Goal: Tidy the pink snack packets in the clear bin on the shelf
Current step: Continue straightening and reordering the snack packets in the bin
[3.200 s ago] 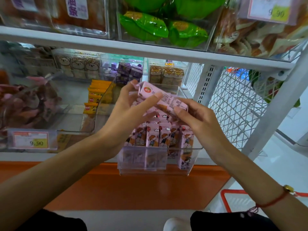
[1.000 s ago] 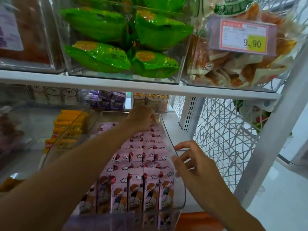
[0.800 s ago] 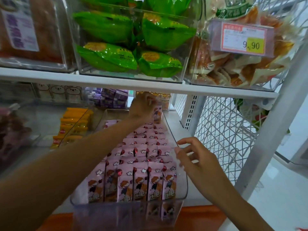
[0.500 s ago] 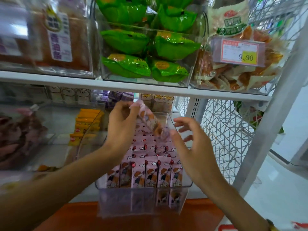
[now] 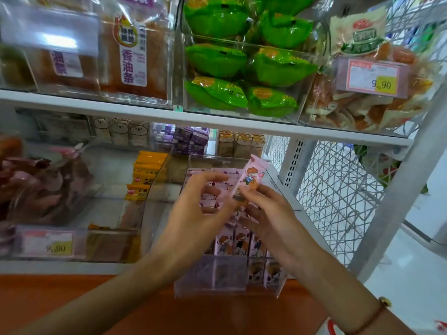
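A clear bin (image 5: 227, 279) sticks out from the lower shelf, with rows of pink snack packets (image 5: 239, 243) standing inside it. One pink packet with a cartoon figure (image 5: 250, 180) is held upright above the bin. My right hand (image 5: 268, 218) pinches its lower end. My left hand (image 5: 198, 209) is beside it on the left with fingers spread, fingertips near the packet; contact is unclear. Both hands hide the middle rows of packets.
Left of the bin lie yellow packets (image 5: 145, 175) in another clear bin, then dark reddish snacks (image 5: 36, 187). The white shelf above (image 5: 193, 117) carries green packets (image 5: 242, 93). A white wire mesh panel (image 5: 338, 194) and a slanted post (image 5: 399, 197) stand at the right.
My left hand came back from the rear of the bin carrying a pink packet. It is now upright in my right hand's grip, and my left fingers have spread.
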`<state>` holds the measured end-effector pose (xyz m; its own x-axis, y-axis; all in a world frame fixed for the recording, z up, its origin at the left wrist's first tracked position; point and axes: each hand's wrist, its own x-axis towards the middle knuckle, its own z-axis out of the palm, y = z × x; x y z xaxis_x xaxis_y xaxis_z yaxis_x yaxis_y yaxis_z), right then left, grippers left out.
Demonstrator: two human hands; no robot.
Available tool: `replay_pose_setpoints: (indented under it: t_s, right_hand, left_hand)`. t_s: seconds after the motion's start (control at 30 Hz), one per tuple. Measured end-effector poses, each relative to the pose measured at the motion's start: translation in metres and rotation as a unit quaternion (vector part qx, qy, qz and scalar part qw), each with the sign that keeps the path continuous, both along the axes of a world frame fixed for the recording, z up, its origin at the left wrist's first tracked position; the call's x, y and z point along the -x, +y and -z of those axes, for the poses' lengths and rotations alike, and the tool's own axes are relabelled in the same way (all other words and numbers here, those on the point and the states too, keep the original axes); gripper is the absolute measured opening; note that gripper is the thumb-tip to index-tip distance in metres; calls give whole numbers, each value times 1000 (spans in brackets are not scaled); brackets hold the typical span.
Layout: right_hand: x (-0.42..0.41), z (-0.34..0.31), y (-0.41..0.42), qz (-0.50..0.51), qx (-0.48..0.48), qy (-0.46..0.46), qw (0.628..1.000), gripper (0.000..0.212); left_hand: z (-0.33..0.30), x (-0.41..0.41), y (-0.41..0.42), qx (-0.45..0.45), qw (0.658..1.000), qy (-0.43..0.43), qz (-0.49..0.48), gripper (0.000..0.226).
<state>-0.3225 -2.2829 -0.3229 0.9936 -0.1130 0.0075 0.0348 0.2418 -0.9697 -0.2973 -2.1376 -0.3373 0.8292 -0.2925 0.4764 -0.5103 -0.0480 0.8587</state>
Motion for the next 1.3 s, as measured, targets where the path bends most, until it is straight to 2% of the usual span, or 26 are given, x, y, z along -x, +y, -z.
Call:
replay_pose_setpoints:
  t_s: [0.07,0.17,0.3,0.43,0.53,0.6,0.67,0.77,0.83,0.87,0.93,1.0,1.07,1.17,1.23,1.3]
  right_hand:
    - [0,-1,1,4,-21,-3,1000,37]
    - [0,0,-1,5,9,-23,1000,49]
    - [2,-2,-9,1,11,-53,999,31]
    - [3,2,-7,98,143,-96,980,36]
    - [5,1,-6,129,165,-126,970,52]
    - [5,-2,-8,119,163,-126,971,50]
    - [4,-3,-12,116,139,-110,977,48]
    - [4,-1,-15,105,116,-61,986,48]
    - [4,2,-15,95,120,-46,987,39]
    - [4,2,-15,88,121,-51,987,35]
    - [3,2,-16,71,124,-80,986,29]
    - [4,1,-16,41,132,-131,982,29]
    - [6,1,-15,2,133,-179,975,34]
    - [9,1,-13,-20,141,-208,968,39]
    - [10,1,-14,-9,190,-212,959,48]
    - [11,2,-13,4,259,-202,945,66]
  left_hand:
    - [1,1,-4,-64,996,-58,-22,43]
    - [3,-3,-5,-80,990,-98,-57,37]
    - [5,-8,-3,-81,994,-66,-23,28]
    - [8,-8,-3,-141,986,-89,-20,38]
    - [5,-7,-4,-127,987,-96,-29,40]
    - [0,-6,-4,-104,992,-66,8,31]
    - [-5,-4,-4,-82,994,1,69,25]
    - [-9,-1,-7,-44,974,177,136,36]
    - [-7,-2,-8,-48,967,210,137,36]
    - [-6,-3,-9,-45,970,203,130,31]
    - [-3,-6,-7,-58,985,128,96,18]
    - [-1,-9,-5,-82,995,33,39,26]
    - [-3,-7,-4,-66,998,-17,8,31]
    - [-5,-4,-3,-36,999,-25,12,35]
    - [-6,-3,-5,-17,999,-10,30,35]
    - [-6,-3,-8,33,999,20,36,35]
